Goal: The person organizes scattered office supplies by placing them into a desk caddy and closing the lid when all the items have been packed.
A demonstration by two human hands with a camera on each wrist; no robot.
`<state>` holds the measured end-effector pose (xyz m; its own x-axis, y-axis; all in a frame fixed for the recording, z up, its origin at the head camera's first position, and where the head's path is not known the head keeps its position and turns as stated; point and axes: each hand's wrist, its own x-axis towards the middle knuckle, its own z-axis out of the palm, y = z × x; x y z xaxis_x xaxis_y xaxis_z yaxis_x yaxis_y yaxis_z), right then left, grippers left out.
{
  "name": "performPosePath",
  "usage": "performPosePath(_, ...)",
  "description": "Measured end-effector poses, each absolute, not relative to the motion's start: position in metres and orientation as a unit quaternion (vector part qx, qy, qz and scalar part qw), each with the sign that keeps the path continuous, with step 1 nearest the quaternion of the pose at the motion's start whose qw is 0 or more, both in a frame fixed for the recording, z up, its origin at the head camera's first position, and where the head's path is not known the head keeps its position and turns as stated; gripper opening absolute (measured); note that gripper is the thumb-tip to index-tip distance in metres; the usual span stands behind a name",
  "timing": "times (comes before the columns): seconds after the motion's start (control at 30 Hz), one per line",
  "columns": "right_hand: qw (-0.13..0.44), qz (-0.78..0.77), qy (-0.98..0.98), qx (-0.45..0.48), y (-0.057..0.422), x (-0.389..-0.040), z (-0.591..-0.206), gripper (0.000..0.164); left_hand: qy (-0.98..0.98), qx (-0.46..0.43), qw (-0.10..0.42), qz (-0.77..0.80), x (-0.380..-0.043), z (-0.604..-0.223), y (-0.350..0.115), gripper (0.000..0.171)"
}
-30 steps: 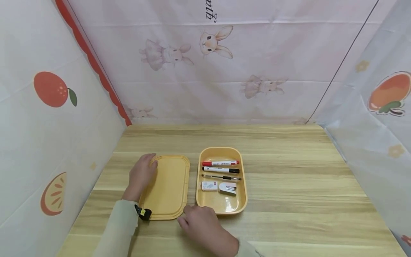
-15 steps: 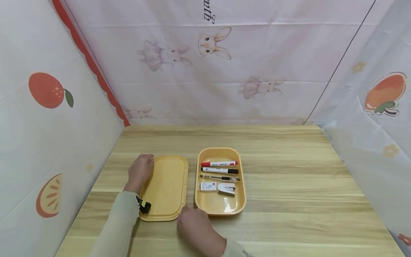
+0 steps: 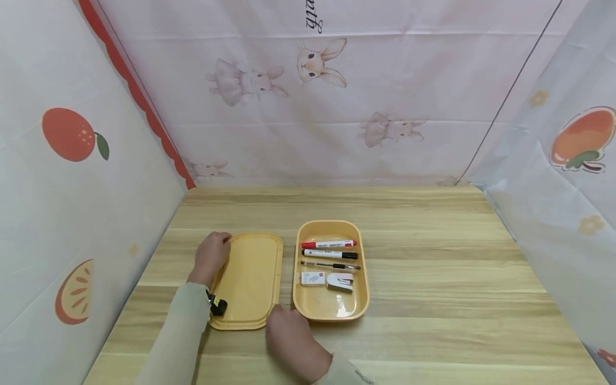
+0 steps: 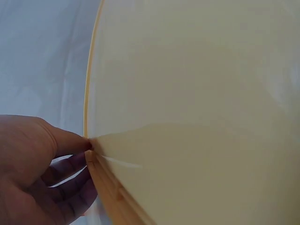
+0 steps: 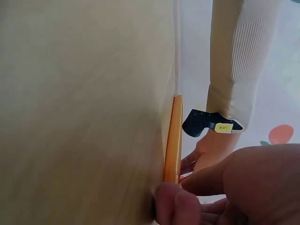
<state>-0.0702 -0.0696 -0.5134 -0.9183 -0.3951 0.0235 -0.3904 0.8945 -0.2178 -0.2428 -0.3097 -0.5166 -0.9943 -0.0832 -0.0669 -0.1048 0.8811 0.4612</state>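
A yellow plastic lid [image 3: 247, 280] lies on the table, left of a yellow box of stationery. At its far left corner my left hand [image 3: 212, 258] pinches the edge; in the left wrist view the thumb and a finger of that hand [image 4: 33, 171] meet at the rim [image 4: 110, 192]. My right hand [image 3: 293, 339] grips the near right corner of the lid. From the right wrist, the thumb and fingers of that hand [image 5: 225, 187] close on the end of the lid's edge [image 5: 173, 145], their tips partly hidden.
The open box [image 3: 332, 313] holds a red marker [image 3: 329, 244], a black marker [image 3: 329, 254], a pen [image 3: 332, 265], a small white carton [image 3: 313, 278] and a white stapler [image 3: 340, 282]. Printed cloth [image 3: 308, 144] stands behind and along both sides of the wooden table [image 3: 443, 278].
My right hand has shifted slightly left and its fingers have drawn in around the lid's near corner. The left hand's fingers have closed in on the far edge. The lid has hardly moved.
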Motion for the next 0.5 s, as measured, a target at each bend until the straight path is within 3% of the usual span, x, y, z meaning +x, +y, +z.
performPosePath(0.5, 0.08, -0.213, 0.969, -0.091, -0.079, -0.082, -0.52, 0.01, 0.961, -0.033, 0.047, 0.269, -0.251, -0.517, -0.321, 0.031)
